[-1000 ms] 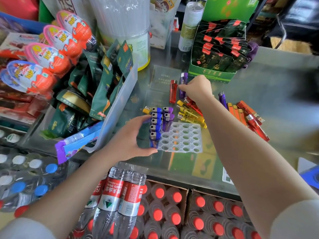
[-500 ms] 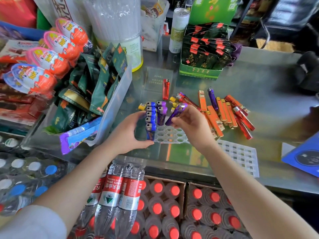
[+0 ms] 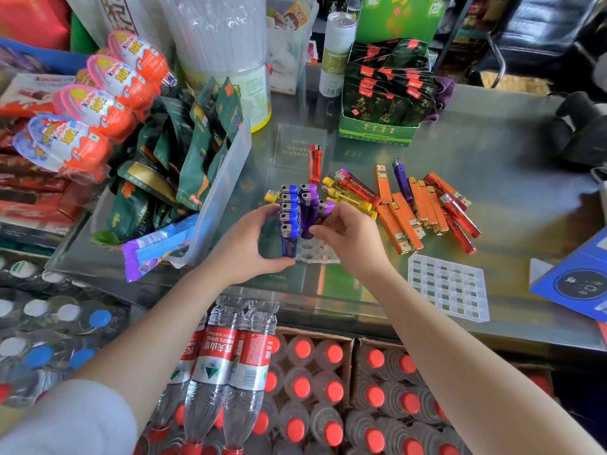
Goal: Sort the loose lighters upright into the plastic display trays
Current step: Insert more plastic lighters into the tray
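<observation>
The right hand (image 3: 349, 239) has brought a purple lighter (image 3: 323, 211) from the far pile to the tray (image 3: 312, 252) — pinched, now nearly upright beside the purple row. The left hand (image 3: 249, 244) grips the tray's left side — seating looks next.

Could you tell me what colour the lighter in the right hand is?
Purple lighter, head view.

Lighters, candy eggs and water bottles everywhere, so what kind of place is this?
Most likely a small shop counter. Chocolate eggs sit in a display, cases of bottled water are stacked below the glass counter, and loose lighters are being stood in a plastic tray.
</observation>
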A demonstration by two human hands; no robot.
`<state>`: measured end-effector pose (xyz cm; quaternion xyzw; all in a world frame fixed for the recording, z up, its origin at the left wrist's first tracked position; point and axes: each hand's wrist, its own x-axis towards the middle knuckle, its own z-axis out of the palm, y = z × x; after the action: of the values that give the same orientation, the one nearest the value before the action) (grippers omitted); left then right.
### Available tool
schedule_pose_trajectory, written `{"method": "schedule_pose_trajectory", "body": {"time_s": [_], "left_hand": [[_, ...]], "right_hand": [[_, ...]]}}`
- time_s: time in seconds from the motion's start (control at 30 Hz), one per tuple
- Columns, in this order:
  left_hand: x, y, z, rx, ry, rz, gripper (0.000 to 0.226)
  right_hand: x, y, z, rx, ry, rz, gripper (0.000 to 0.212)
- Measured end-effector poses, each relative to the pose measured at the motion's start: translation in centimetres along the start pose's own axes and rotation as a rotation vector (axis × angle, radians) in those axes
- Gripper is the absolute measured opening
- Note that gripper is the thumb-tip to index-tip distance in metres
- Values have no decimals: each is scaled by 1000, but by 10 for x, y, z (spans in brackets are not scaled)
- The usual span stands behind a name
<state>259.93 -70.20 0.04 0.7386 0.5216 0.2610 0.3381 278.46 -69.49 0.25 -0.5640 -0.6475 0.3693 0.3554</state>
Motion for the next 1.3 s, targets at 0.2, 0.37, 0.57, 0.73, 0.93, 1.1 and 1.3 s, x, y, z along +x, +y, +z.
{"method": "schedule_pose_trajectory", "body": {"time_s": [0.2, 0.37, 0.57, 0.73, 0.93, 1.1, 1.3], "left_hand": [[0, 0, 0, 9, -8, -10, 70], [0, -1, 0, -4, -3, -18, 68], [0, -2, 1, 9, -8, -33, 69], [0, -9, 2, 22, -33, -83, 82], [1, -10, 3, 22, -33, -91, 83], [3, -8, 2, 34, -28, -83, 85], [1, -8, 1, 37, -31, -81, 87]], "right_hand": [[4, 1, 3, -254, -47, -131, 15], [6, -1, -6, -501, -154, -181, 19], [34, 8, -48, -394, 167, -107, 22], [66, 23, -60, -488, 198, 79, 27], [81, 17, -60, -556, 8, 154, 17], [95, 17, -59, -645, -108, 202, 16], [89, 15, -62, -566, -106, 179, 15]]}}
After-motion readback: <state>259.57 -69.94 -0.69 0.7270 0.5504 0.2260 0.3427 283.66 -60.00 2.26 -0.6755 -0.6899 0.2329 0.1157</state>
